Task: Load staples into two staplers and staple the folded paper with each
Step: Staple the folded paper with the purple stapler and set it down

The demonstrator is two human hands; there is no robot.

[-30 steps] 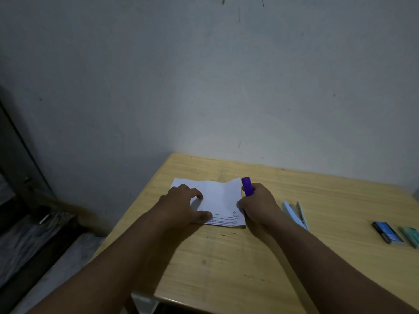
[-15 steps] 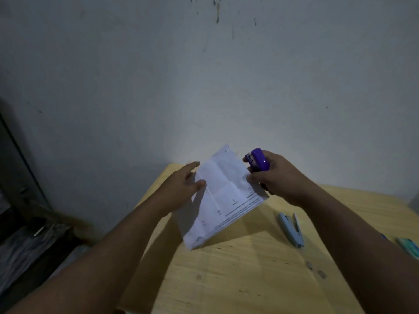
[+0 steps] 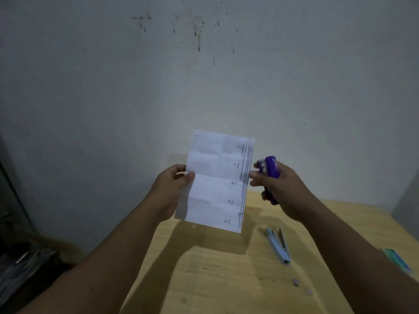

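The head view shows a wooden table (image 3: 226, 279) pushed against a stained pale wall (image 3: 204, 75), its left edge running diagonally from the wall toward the near side, with dark floor clutter (image 3: 25, 264) beyond it on the left; most of the tabletop below the hands lies bare, and the air above it in front of the wall is open. The left hand (image 3: 173, 186) is raised over the far left of the table, thumb in front and fingers behind, pinching the left edge of one creased sheet of paper (image 3: 217, 180), which hangs upright with printed lines down its right margin. The right hand (image 3: 278, 186) is raised just right of the sheet, fingers curled around one purple stapler (image 3: 271, 169) held upright, its thumb and forefinger reaching toward the paper's right edge. A second stapler, a light blue stapler (image 3: 278, 245), lies opened flat on the table below the right hand. Two small staple pieces (image 3: 295, 281) rest near it, and one green box (image 3: 396, 259) sits by the right edge.
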